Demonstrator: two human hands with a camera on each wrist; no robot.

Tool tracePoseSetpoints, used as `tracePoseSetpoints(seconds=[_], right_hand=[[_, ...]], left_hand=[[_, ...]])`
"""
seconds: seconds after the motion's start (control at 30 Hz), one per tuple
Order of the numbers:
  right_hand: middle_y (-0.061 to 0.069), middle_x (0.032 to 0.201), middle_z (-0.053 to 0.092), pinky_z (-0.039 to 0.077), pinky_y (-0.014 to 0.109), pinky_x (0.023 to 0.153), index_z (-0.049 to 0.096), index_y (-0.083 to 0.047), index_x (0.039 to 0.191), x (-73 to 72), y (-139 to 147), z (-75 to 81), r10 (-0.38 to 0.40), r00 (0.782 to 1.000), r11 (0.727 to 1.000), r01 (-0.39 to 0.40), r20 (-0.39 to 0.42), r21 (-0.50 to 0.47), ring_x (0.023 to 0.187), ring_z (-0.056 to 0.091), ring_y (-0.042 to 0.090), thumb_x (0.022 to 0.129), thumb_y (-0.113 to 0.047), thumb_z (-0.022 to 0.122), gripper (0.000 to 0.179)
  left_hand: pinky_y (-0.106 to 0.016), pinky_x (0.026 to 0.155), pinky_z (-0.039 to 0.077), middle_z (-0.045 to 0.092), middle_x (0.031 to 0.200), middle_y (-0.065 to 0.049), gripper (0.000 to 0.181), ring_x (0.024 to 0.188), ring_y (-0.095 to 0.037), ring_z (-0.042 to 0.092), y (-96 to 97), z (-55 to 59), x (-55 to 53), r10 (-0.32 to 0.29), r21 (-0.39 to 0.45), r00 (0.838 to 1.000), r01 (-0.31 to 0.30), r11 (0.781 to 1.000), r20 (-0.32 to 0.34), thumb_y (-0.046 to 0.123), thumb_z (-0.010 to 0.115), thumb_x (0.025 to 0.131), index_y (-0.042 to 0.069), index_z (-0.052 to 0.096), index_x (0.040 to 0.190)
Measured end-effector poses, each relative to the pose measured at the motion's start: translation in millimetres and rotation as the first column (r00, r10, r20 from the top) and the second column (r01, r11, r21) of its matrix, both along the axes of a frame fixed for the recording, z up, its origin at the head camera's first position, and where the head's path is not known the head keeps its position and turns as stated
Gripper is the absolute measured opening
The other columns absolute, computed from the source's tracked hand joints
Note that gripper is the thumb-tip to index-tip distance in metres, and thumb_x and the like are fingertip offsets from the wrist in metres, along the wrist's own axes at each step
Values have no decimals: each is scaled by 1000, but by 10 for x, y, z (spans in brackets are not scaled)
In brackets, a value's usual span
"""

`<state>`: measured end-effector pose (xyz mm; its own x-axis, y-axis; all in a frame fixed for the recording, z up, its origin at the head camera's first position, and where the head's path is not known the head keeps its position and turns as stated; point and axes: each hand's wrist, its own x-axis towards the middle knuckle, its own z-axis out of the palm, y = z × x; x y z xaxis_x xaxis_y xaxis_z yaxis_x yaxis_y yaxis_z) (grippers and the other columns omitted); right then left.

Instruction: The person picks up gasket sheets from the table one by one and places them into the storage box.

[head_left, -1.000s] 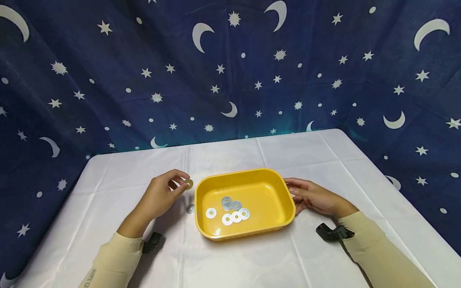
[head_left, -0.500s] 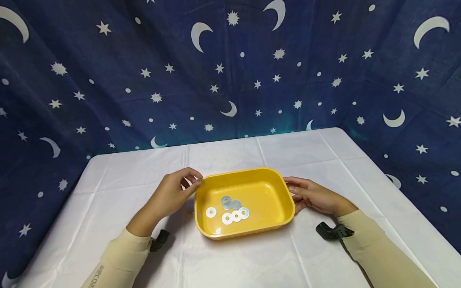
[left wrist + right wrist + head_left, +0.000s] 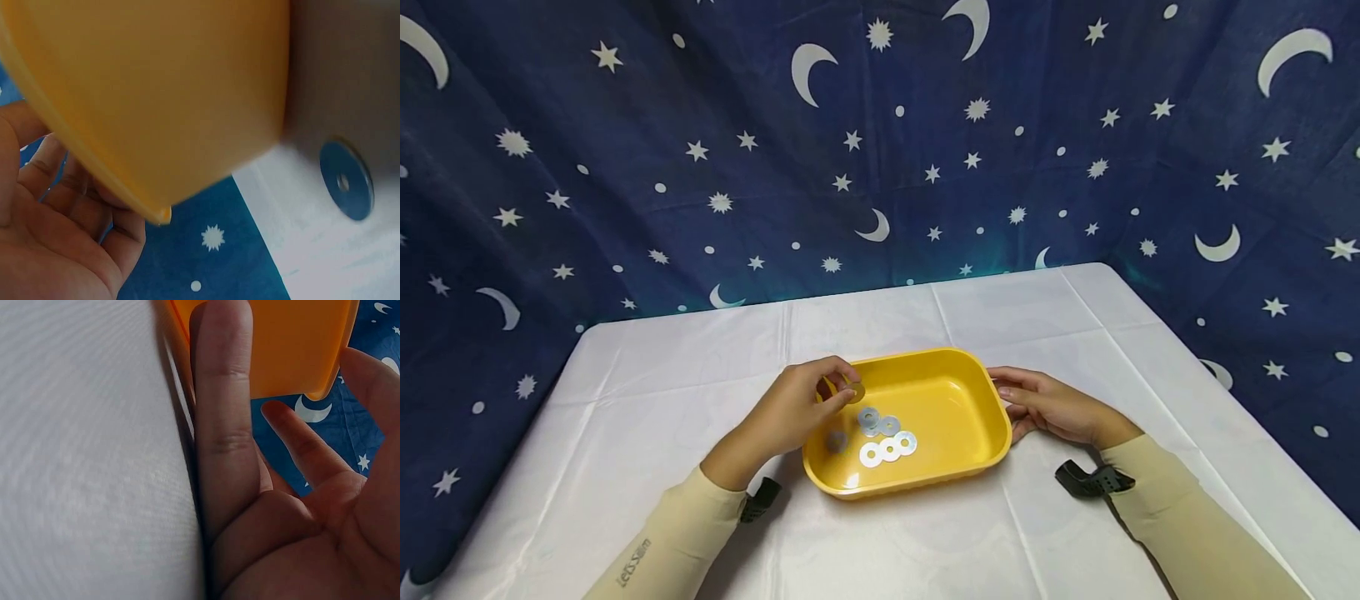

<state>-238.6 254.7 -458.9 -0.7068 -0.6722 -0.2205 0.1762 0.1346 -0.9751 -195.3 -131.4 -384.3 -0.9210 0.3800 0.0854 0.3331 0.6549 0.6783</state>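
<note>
My left hand is over the left part of a yellow plastic tray, pinching a dull, brownish washer between thumb and fingertips. Several flat silver washers lie on the tray floor, some overlapping; one is in the left hand's shadow. In the left wrist view the tray's wall hides the fingertips. My right hand rests at the tray's right side with fingers extended; in the right wrist view one finger lies along the table against the wall.
One more washer lies on the white tablecloth left of the tray, seen in the left wrist view. A dark blue cloth with moons and stars hangs behind the table. Both wrists carry black camera mounts.
My left hand has carried the pinched washer rightward from outside the tray, past its left rim, to over the inside. The right hand and tray have stayed in place.
</note>
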Motion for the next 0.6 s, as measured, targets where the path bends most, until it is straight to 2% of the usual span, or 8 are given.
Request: tracePoseSetpoints(seconds=[0.27,0.6], right_hand=[[6,144,57,60,41,79,23,-2,156,-7,-9,14,-12,1000,1000,12,2,14,104,72,26,109,-27,42,57],[3,143,58,61,41,78,24,-1,156,-16,-4,-5,-1,1000,1000,1,-3,-1,105,72,25,109,-26,42,56]], left_hand=[[-23,64,51,64,86,6,13,74,-13,58,121,-58,0,-65,0,997,65,998,31,15,72,93,17,68,105],[-23,63,50,64,84,6,8,71,-12,56,170,-124,-11,-70,-5,997,70,998,34,15,72,93,17,66,98]])
